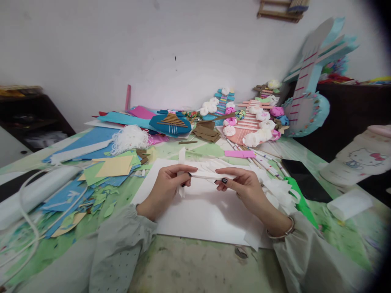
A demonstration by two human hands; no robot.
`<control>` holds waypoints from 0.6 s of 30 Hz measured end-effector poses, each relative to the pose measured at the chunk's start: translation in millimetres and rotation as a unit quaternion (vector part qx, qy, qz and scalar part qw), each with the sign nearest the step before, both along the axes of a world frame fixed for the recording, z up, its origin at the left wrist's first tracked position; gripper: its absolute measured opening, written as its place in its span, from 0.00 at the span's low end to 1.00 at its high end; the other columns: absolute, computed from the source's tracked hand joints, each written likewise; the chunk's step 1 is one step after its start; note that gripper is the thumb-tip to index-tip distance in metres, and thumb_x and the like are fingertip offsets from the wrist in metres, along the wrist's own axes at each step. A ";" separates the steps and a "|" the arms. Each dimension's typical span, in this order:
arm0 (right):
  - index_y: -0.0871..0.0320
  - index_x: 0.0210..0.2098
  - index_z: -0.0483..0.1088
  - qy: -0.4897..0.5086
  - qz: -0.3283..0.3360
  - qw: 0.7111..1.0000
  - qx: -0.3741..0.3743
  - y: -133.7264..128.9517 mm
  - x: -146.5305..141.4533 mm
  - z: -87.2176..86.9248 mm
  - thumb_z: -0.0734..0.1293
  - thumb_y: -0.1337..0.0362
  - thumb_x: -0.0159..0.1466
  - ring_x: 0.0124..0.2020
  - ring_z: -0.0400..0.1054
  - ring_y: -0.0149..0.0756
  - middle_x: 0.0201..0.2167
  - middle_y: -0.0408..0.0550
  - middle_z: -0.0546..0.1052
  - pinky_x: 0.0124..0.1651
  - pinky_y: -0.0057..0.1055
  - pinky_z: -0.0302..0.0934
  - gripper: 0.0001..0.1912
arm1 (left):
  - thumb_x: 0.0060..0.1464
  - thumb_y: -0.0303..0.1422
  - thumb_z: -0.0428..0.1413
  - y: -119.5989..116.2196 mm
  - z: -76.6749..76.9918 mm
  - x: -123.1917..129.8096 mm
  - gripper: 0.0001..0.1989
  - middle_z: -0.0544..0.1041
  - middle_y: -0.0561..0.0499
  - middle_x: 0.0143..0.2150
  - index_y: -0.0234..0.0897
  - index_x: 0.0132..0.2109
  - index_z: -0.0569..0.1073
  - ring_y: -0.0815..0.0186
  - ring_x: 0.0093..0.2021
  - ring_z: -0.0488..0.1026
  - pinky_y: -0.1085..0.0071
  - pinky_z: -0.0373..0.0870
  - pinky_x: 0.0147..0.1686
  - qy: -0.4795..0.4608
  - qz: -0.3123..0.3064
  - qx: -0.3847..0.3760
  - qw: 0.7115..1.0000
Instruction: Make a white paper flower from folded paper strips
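Note:
Between my two hands a thin white paper roll is stretched level above a white sheet. My left hand pinches its left end between thumb and forefinger. The right end is gripped by the thumb and fingers of my right hand. A white paper strip stands up behind my left fingers and shows again below them; I cannot tell whether that hand holds it too. Behind the roll lie more white paper strips. Crumpled white paper sits to the right of my right hand.
Cut coloured paper and white yarn lie on the left. At the back rest a blue paper instrument and a pink one with paper flowers. On the right are a phone, a green roll and a cup.

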State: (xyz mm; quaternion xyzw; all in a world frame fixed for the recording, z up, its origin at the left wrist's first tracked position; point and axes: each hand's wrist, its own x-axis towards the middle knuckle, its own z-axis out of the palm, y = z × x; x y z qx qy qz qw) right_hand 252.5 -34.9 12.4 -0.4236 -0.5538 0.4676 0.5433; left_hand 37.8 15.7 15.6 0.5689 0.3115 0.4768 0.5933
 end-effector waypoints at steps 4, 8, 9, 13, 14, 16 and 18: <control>0.59 0.43 0.73 0.023 0.017 1.000 -0.008 0.1 -0.6 0.5 0.70 0.61 0.55 0.27 0.73 0.33 0.28 0.50 0.79 0.30 0.28 0.66 0.16 | 0.46 0.26 0.57 -0.1 -1.1 -0.6 0.07 0.70 0.53 0.21 0.35 0.34 0.78 0.72 0.24 0.65 0.75 0.57 0.26 0.026 0.019 0.024 0.999; 0.59 0.42 0.74 0.047 0.024 0.998 -0.024 0.8 -2.3 1.0 0.69 0.61 0.56 0.26 0.73 0.33 0.28 0.51 0.79 0.30 0.28 0.66 0.14 | 0.48 0.27 0.56 0.2 -2.8 -0.4 0.06 0.71 0.52 0.23 0.35 0.33 0.78 0.71 0.26 0.65 0.75 0.58 0.27 0.048 0.028 0.056 0.997; 0.59 0.41 0.74 0.052 0.022 0.998 -0.025 1.2 -2.6 0.9 0.69 0.61 0.56 0.26 0.73 0.32 0.28 0.51 0.79 0.30 0.28 0.65 0.14 | 0.48 0.27 0.56 0.3 -3.1 -0.2 0.05 0.71 0.52 0.23 0.35 0.33 0.78 0.71 0.26 0.66 0.75 0.59 0.28 0.047 0.026 0.063 0.997; 0.60 0.40 0.74 0.071 0.011 0.997 -0.025 2.2 -3.7 0.5 0.70 0.63 0.55 0.25 0.72 0.31 0.26 0.50 0.79 0.30 0.27 0.65 0.14 | 0.51 0.29 0.55 0.3 -2.8 1.2 0.05 0.70 0.53 0.22 0.35 0.33 0.76 0.72 0.25 0.65 0.75 0.58 0.27 0.047 0.011 0.079 0.996; 0.60 0.40 0.75 0.074 0.008 0.997 -0.028 2.1 -3.9 0.7 0.71 0.63 0.54 0.25 0.72 0.31 0.24 0.49 0.79 0.30 0.27 0.65 0.14 | 0.52 0.29 0.54 0.1 -2.4 1.5 0.06 0.70 0.54 0.21 0.35 0.33 0.76 0.73 0.24 0.65 0.75 0.58 0.26 0.053 0.008 0.082 0.995; 0.60 0.39 0.75 0.077 -0.002 0.996 -0.041 1.7 -4.3 1.7 0.71 0.63 0.53 0.25 0.72 0.32 0.24 0.49 0.79 0.31 0.27 0.66 0.14 | 0.53 0.28 0.53 -0.4 -1.5 2.1 0.07 0.70 0.54 0.20 0.34 0.34 0.76 0.73 0.22 0.65 0.76 0.58 0.25 0.066 0.010 0.087 0.994; 0.60 0.38 0.76 0.080 -0.014 0.995 -0.058 1.1 -4.7 3.1 0.72 0.64 0.51 0.27 0.73 0.34 0.24 0.49 0.79 0.33 0.29 0.66 0.14 | 0.53 0.27 0.52 -1.1 -0.5 2.7 0.07 0.71 0.54 0.21 0.34 0.34 0.76 0.74 0.21 0.65 0.76 0.58 0.25 0.069 0.017 0.084 0.994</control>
